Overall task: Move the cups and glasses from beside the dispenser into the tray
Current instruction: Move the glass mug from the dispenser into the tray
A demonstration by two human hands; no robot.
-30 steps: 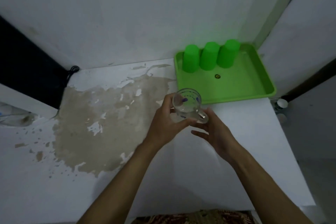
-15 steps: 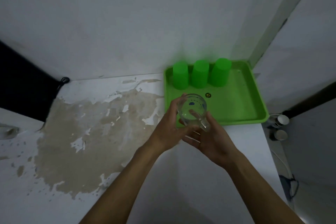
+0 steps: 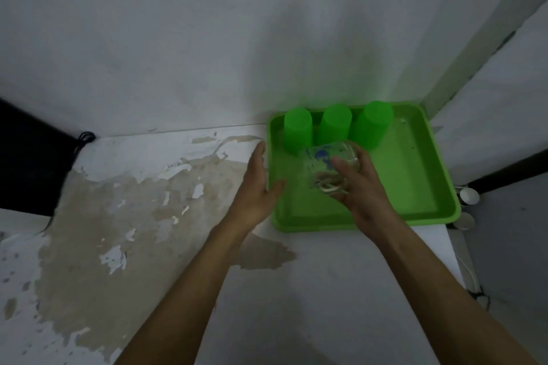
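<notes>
A clear glass mug [image 3: 326,164] with blue markings is tilted on its side over the green tray [image 3: 415,184], held by my right hand [image 3: 361,187]. My left hand [image 3: 258,187] hovers open at the tray's left rim, fingers apart, holding nothing. Three green plastic cups [image 3: 336,129] stand upside down in a row along the tray's back edge, just behind the mug. The dispenser is out of view.
The tray sits in the back right corner of a white counter [image 3: 326,290] with worn, stained patches [image 3: 103,216] on the left. Walls rise behind and to the right. Two small white round objects [image 3: 468,195] lie below the counter's right edge. A black cable [image 3: 84,138] hangs at back left.
The mug has moved forward from the counter's front to over the tray and tipped over. My left hand has let go of it; only my right hand holds it now.
</notes>
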